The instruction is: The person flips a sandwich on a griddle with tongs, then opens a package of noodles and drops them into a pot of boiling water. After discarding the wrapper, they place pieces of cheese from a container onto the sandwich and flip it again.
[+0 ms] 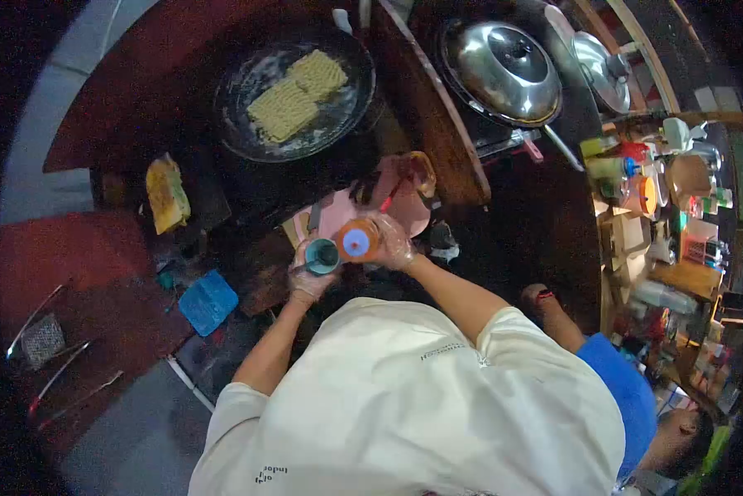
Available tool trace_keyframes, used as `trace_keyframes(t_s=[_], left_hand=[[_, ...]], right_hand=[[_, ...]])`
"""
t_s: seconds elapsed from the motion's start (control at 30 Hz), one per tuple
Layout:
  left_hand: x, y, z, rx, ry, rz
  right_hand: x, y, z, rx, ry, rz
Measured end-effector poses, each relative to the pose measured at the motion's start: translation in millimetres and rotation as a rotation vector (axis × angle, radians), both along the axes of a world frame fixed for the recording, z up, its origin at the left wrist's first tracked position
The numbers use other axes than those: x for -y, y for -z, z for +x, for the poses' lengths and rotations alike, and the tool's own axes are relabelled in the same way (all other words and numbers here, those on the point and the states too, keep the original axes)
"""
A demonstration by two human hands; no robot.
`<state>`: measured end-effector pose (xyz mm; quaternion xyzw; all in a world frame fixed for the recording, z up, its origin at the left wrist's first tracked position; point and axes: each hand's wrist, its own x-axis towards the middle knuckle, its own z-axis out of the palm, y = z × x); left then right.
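My left hand (309, 280), in a clear thin glove, is closed around a small teal cup (322, 256) whose open top faces up. Close beside it, my right hand (396, 246), also gloved, grips an orange container (358, 240) with a pale round top. What is inside the cup is too dark to make out. Beyond both hands, two blocks of dry noodles (284, 110) lie in a wide dark pan (247, 140). Pink items (336, 213) sit just past the cup and container.
A domed metal lid (504, 70) covers another pan at the upper right. Bread (167, 194) and a blue cloth-like item (209, 302) are at left, near a metal scrubber (44, 341). Crowded shelves (636, 248) and a person in blue (623, 397) are at right.
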<state>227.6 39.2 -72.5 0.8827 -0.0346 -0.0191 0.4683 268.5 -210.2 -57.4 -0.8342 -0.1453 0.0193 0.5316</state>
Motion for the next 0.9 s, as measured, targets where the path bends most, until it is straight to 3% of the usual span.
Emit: trace_keyframes(t_s=[0.1,0.13,0.17,0.23,0.27,0.3,0.37,0.4,0.5,0.53,0.57,0.63,0.67,0.77,0.83,0.87,0.9], left_hand=[[13,-5,-1,-0.135,0.017,0.135],[27,-27,6,-0.323,0.028,0.206],[38,-25,7,-0.321,0.033,0.207],[57,-15,11,-0.014,0.067,0.479],[65,-5,18,-0.006,0.076,0.321],[77,-5,24,-0.005,0.079,0.318],[105,-11,34,-0.162,-0.113,0.250],[113,2,41,-0.060,-0.133,0.130],[135,20,60,-0.170,-0.248,0.079],[133,19,62,-0.235,-0.211,0.109],[133,19,63,-0.229,-0.215,0.115],[136,0,62,-0.162,-0.183,0.007],[140,-15,58,-0.202,-0.203,-0.074],[133,20,51,-0.127,-0.239,-0.065],[129,21,46,-0.181,-0.254,-0.036],[128,21,42,-0.243,-0.268,-0.007],[128,14,41,-0.307,-0.283,0.022]], right_hand=[[32,-31,-16,-0.020,-0.016,-0.014],[43,-40,-25,-0.054,0.019,0.057],[54,-31,-30,-0.053,0.025,0.057],[76,7,-41,0.061,0.077,-0.157],[86,22,-42,0.052,0.114,-0.141],[91,18,-40,0.053,0.117,-0.144],[93,6,-34,-0.175,0.217,-0.180],[92,6,-31,-0.334,0.230,-0.086],[87,10,-16,-0.224,0.272,0.098],[89,8,-9,-0.092,0.182,-0.160],[86,11,-7,-0.086,0.178,-0.153],[78,26,-5,-0.268,0.321,0.165],[78,30,-2,-0.263,0.314,0.172],[82,41,6,-0.195,0.260,-0.030],[80,57,2,0.042,0.285,-0.280],[80,59,2,0.046,0.281,-0.279],[78,55,2,-0.065,0.307,-0.051]])
